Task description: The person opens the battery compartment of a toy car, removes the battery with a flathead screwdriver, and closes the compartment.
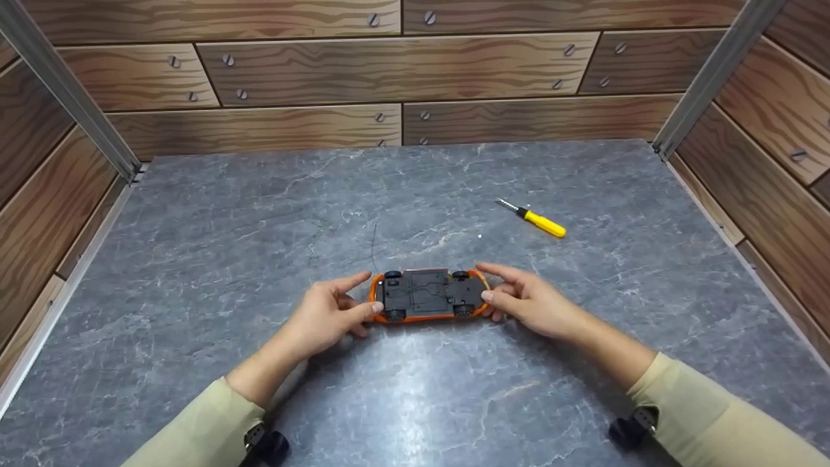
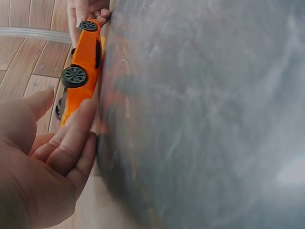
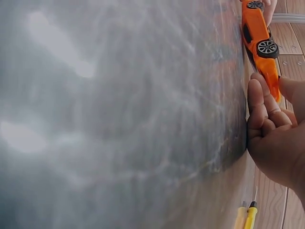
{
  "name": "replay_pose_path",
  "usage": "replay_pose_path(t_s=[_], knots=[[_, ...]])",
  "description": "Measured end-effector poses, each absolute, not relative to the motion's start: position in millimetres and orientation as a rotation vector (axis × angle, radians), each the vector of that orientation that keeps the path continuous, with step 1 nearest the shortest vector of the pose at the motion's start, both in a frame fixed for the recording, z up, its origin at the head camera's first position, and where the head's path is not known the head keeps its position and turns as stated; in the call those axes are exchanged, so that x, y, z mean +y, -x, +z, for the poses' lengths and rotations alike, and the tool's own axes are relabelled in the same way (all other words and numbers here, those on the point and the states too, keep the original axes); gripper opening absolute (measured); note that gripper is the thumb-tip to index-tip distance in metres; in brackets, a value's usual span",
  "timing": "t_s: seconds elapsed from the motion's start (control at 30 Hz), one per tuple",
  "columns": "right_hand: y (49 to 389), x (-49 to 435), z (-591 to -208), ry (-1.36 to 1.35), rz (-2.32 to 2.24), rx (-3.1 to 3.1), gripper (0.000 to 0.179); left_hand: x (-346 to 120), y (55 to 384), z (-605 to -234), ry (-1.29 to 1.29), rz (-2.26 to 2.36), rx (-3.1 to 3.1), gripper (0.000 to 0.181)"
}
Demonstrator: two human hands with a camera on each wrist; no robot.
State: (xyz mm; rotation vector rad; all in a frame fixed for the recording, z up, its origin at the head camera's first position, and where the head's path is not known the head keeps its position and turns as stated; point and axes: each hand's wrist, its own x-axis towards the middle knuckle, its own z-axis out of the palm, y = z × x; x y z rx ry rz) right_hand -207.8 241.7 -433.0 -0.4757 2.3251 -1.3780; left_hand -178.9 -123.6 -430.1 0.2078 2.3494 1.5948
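Note:
An orange toy car [image 1: 421, 295] lies upside down, its black underside and wheels facing up in the head view. At its left end, my left hand [image 1: 329, 314] grips it, the thumb on the underside edge and the index finger stretched out. My right hand [image 1: 535, 301] holds the right end in a similar way, thumb on the edge and fingers beneath. Both wrist views show the car's orange side [image 2: 86, 57] and wheels [image 3: 267, 48] close to the tabletop. Some fingertips are hidden behind the car.
A screwdriver [image 1: 543, 223] with a yellow handle lies beyond the right hand on the grey marbled table [image 1: 259, 214]. A tiny white speck [image 1: 480, 236] is near it. Wood-patterned walls [image 1: 402, 71] and metal posts [image 1: 707, 78] enclose the table at back and sides.

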Motion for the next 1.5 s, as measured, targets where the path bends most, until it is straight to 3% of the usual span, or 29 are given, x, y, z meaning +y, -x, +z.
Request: replay_pose_path(t_s=[0.2, 0.4, 0.7, 1.03, 1.5], knots=[[197.6, 242.3, -428.5, 0.452, -1.412, 2.465, 0.059, -129.0, 172.5, -423.0, -0.421, 1.483, 2.614, 0.066], [180.7, 239.0, -420.2, 0.565, -1.206, 2.902, 0.049, -137.6, 167.9, -420.1, -0.8, 1.113, 2.978, 0.062], [155.3, 227.8, -419.1, 0.878, -0.709, 3.101, 0.064, -147.1, 166.7, -420.7, -1.226, 0.556, 2.966, 0.073], [141.2, 216.3, -421.7, 0.954, -0.404, 3.054, 0.069, -152.0, 163.9, -424.8, -1.307, 0.433, 2.896, 0.073], [157.2, 214.9, -414.9, 0.831, -0.482, 2.982, 0.068, -145.5, 160.4, -422.2, -1.4, 0.432, 2.864, 0.073]])
